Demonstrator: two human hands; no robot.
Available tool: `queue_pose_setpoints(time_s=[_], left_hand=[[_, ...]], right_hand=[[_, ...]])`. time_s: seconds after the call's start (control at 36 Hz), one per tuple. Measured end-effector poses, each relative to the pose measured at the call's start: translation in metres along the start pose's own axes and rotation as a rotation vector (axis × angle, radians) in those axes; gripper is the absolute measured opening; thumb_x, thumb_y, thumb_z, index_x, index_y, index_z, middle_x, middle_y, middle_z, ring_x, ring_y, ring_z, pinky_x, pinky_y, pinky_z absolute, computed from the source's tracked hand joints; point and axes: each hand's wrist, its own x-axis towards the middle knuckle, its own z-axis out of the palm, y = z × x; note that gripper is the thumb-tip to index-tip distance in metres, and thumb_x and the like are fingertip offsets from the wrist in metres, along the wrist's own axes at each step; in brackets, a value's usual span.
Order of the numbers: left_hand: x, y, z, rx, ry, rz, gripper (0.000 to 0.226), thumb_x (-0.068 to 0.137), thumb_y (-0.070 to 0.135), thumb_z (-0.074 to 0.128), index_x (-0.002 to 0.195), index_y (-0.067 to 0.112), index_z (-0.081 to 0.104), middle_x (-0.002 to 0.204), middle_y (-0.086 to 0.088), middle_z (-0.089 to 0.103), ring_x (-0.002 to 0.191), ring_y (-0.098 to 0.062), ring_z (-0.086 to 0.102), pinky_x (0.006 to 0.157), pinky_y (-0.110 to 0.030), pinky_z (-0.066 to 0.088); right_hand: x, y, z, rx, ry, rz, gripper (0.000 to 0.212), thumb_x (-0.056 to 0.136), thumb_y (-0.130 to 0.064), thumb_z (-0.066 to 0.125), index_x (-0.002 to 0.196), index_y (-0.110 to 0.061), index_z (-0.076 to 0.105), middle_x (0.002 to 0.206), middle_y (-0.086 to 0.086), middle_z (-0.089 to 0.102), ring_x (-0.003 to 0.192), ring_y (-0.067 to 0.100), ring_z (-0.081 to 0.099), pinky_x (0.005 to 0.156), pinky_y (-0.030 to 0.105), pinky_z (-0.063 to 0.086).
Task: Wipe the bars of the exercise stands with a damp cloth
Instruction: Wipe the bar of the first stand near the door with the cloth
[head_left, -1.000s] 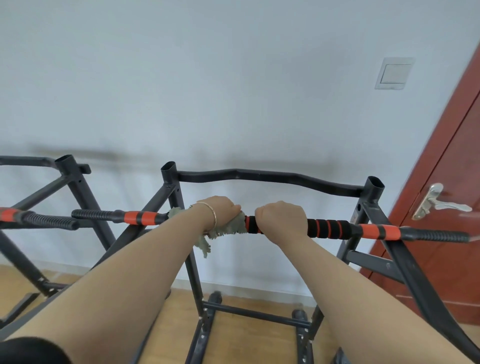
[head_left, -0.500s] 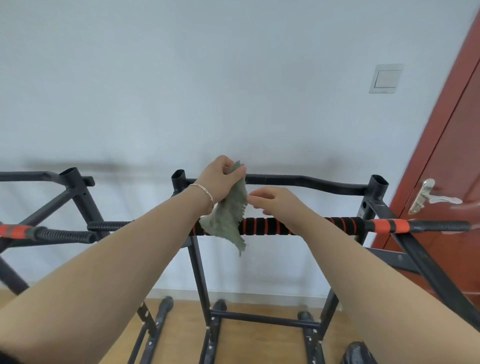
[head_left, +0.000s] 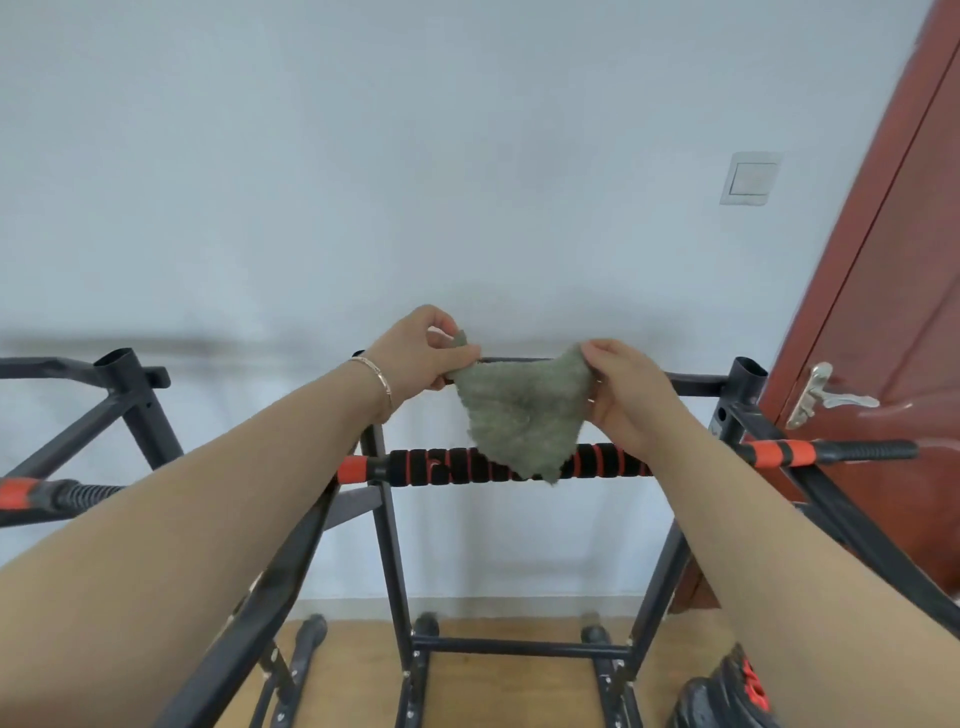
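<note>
Holding grey-green cloth (head_left: 519, 410) spread between hands (head_left: 422, 356) (head_left: 626, 397), near striped foam bar (head_left: 431, 466).

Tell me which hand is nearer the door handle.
Right. The right hand pinches the cloth just left of the door handle; the left hand holds the cloth's other corner, farther left.

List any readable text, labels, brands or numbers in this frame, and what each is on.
No text is readable.
White mark on the foam-gripped bar, near its left end: too blurred to read.
Red markings on the black object at bottom right: not legible as text.
The wall switch, cloth and door show no print.
</note>
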Motion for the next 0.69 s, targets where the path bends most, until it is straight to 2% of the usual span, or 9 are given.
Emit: queue_pose_setpoints(time_s=[0.17, 0.25, 0.31, 0.36, 0.42, 0.47, 0.53, 0.61, 0.69], left_hand=[[0.011, 0.012, -0.012, -0.187, 0.03, -0.081, 0.026, 0.09, 0.023, 0.072, 0.101, 0.013, 0.051, 0.067, -0.002, 0.053, 0.045, -0.012, 0.037, 0.042, -0.024, 0.036], [0.021, 0.009, -0.01, -0.069, 0.005, -0.279, 0.018, 0.092, 0.022, 0.069, 0.097, 0.01, 0.057, 0.063, -0.004, 0.051, 0.042, -0.011, 0.037, 0.039, -0.019, 0.032], [0.022, 0.002, -0.004, 0.093, -0.032, -0.356, 0.015, 0.094, 0.018, 0.064, 0.098, 0.004, 0.062, 0.066, -0.01, 0.056, 0.045, -0.013, 0.045, 0.041, -0.02, 0.042], [0.023, -0.01, 0.005, 0.508, -0.019, -0.308, 0.018, 0.094, 0.018, 0.057, 0.107, 0.006, 0.058, 0.087, -0.015, 0.063, 0.063, -0.02, 0.06, 0.056, -0.031, 0.056], [0.02, -0.022, 0.022, 0.894, 0.065, -0.172, 0.024, 0.095, 0.026, 0.051, 0.116, 0.015, 0.05, 0.108, -0.011, 0.052, 0.086, -0.026, 0.06, 0.071, -0.04, 0.054], [0.017, -0.032, 0.046, 0.983, 0.055, 0.077, 0.03, 0.098, 0.036, 0.046, 0.124, 0.023, 0.051, 0.121, -0.006, 0.048, 0.101, -0.027, 0.054, 0.086, -0.044, 0.05], [0.012, -0.039, 0.073, 0.953, -0.139, 0.246, 0.035, 0.1, 0.045, 0.038, 0.127, 0.028, 0.054, 0.128, 0.001, 0.052, 0.112, -0.023, 0.052, 0.094, -0.043, 0.045], [0.007, -0.049, 0.103, 0.925, -0.42, 0.173, 0.048, 0.099, 0.058, 0.026, 0.121, 0.027, 0.055, 0.115, 0.004, 0.063, 0.103, -0.022, 0.057, 0.089, -0.041, 0.047], [0.008, -0.061, 0.115, 1.102, -0.397, 0.173, 0.049, 0.099, 0.062, 0.02, 0.099, 0.022, 0.049, 0.089, 0.001, 0.063, 0.08, -0.022, 0.059, 0.069, -0.038, 0.046]], right_hand=[[0.011, -0.011, -0.003, -0.11, 0.01, 0.063, 0.014, 0.105, -0.016, 0.053, 0.107, -0.005, 0.061, 0.093, 0.008, 0.065, 0.075, 0.019, 0.065, 0.063, 0.032, 0.057], [0.013, -0.005, -0.004, -0.285, -0.04, 0.165, 0.014, 0.104, -0.015, 0.054, 0.097, -0.007, 0.061, 0.088, 0.008, 0.063, 0.067, 0.021, 0.063, 0.059, 0.032, 0.056], [0.017, 0.004, -0.009, -0.47, -0.05, 0.186, 0.012, 0.102, -0.016, 0.058, 0.1, -0.006, 0.063, 0.093, 0.011, 0.068, 0.07, 0.025, 0.068, 0.065, 0.038, 0.059], [0.022, 0.015, -0.015, -0.691, 0.01, 0.148, 0.011, 0.099, -0.017, 0.061, 0.103, -0.008, 0.064, 0.096, 0.01, 0.073, 0.079, 0.026, 0.074, 0.073, 0.04, 0.062], [0.026, 0.024, -0.022, -0.944, 0.063, 0.071, 0.008, 0.097, -0.023, 0.059, 0.101, -0.017, 0.064, 0.095, 0.003, 0.073, 0.088, 0.02, 0.072, 0.078, 0.038, 0.061], [0.028, 0.033, -0.029, -1.183, 0.075, 0.005, 0.011, 0.097, -0.028, 0.055, 0.1, -0.021, 0.063, 0.098, -0.003, 0.069, 0.093, 0.017, 0.066, 0.077, 0.033, 0.053], [0.029, 0.042, -0.035, -1.445, 0.017, 0.016, 0.018, 0.1, -0.027, 0.048, 0.103, -0.015, 0.061, 0.098, -0.001, 0.064, 0.094, 0.02, 0.06, 0.075, 0.034, 0.049], [0.03, 0.052, -0.036, -1.717, -0.095, 0.099, 0.017, 0.1, -0.018, 0.037, 0.096, -0.009, 0.052, 0.079, 0.002, 0.055, 0.077, 0.023, 0.056, 0.063, 0.034, 0.046], [0.033, 0.052, -0.039, -1.755, -0.179, 0.112, 0.04, 0.099, -0.03, 0.028, 0.082, -0.011, 0.059, 0.061, 0.001, 0.066, 0.056, 0.018, 0.061, 0.059, 0.031, 0.042]])
